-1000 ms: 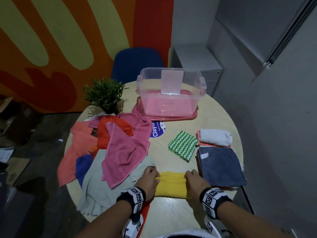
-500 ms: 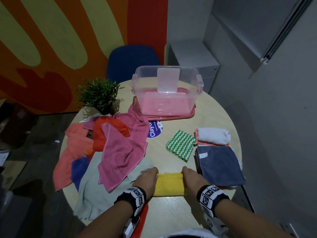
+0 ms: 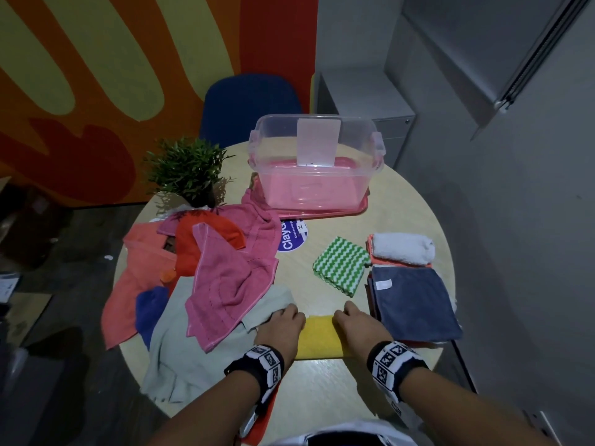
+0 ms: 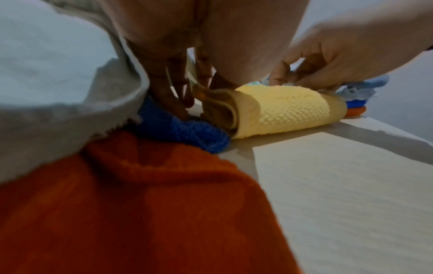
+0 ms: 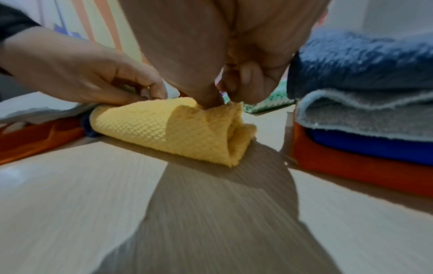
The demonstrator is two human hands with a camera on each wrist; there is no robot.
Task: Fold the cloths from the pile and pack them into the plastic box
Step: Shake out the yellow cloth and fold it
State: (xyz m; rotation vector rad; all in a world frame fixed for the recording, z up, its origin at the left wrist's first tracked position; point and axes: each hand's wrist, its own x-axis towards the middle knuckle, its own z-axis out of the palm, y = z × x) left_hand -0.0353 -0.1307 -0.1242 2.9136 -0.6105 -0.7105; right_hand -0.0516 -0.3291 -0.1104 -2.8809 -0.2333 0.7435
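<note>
A yellow waffle cloth (image 3: 318, 338) lies as a loose roll near the round table's front edge. My left hand (image 3: 283, 323) grips its left end, fingers curled over the roll (image 4: 178, 89). My right hand (image 3: 357, 323) pinches the right end between thumb and fingers (image 5: 225, 89). The unfolded pile, with a pink cloth (image 3: 225, 278) on top, spreads over the table's left side. The clear plastic box (image 3: 280, 188) stands open at the far side on a pink lid. Folded cloths lie at right: a green zigzag one (image 3: 341, 265), a white roll (image 3: 402, 249) and a dark blue stack (image 3: 415, 300).
A small potted plant (image 3: 186, 172) stands behind the pile at the far left. A blue chair (image 3: 248, 104) and a grey cabinet (image 3: 363, 101) are beyond the table. A purple sticker (image 3: 291, 236) marks the tabletop. An orange cloth (image 4: 140, 204) lies under my left wrist.
My hands have drawn closer together on the yellow cloth, so less of it shows between them. The other cloths and the box have not moved.
</note>
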